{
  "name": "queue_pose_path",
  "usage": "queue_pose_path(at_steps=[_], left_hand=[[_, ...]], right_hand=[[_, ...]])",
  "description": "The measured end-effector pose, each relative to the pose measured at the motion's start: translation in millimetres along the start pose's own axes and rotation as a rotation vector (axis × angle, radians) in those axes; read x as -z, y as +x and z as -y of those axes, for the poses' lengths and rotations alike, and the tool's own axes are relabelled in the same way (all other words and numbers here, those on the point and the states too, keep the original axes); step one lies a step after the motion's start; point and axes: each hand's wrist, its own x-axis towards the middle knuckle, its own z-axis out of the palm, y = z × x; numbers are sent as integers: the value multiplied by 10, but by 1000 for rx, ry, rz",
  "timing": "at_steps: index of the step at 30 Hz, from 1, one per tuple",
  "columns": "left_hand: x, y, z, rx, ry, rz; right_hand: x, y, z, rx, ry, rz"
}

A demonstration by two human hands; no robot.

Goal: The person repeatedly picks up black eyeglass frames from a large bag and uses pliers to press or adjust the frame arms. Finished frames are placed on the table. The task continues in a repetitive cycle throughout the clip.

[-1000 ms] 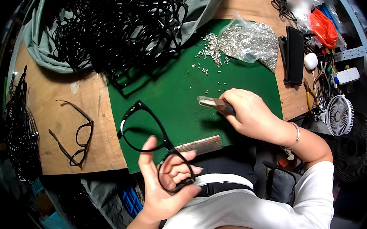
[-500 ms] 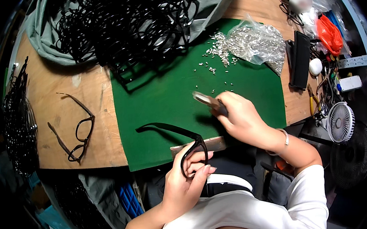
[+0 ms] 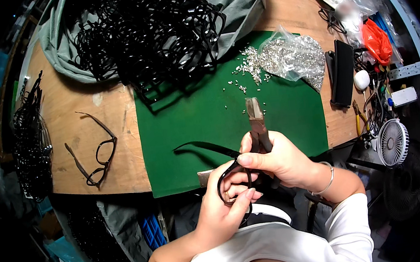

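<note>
My left hand (image 3: 218,200) is closed around the rim of a black glasses frame (image 3: 220,184) near the mat's front edge; one temple sticks out to the left over the green mat (image 3: 185,128). In my right hand (image 3: 285,160) are pliers (image 3: 256,119), their jaws pointing away from me. The right thumb presses on the frame by its hinge corner, so the two hands nearly meet. Small silvery metal bits (image 3: 251,63) lie scattered farther back on the mat, beside a clear plastic bag (image 3: 291,56) full of them.
A grey-green sack (image 3: 58,49) heaped with black frames (image 3: 147,41) fills the back. Another pair of glasses (image 3: 103,153) lies on the wooden table to the left, near a bundle of black frames (image 3: 31,146). At right are a black case (image 3: 342,72), yellow-handled pliers (image 3: 358,118) and a white fan (image 3: 392,142).
My right hand has come down to the frame, its thumb now on the hinge corner. The pliers have swung from pointing left to pointing away from me.
</note>
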Motion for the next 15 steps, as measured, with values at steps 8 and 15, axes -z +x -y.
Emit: queue_pose_path(at_steps=[8, 15], left_hand=[[38, -64, -198, 126, -96, 85], [88, -140, -332, 186, -273, 114]], right_hand=[[-26, -32, 157, -103, -76, 61], [-93, -38, 164, -84, 75, 174]])
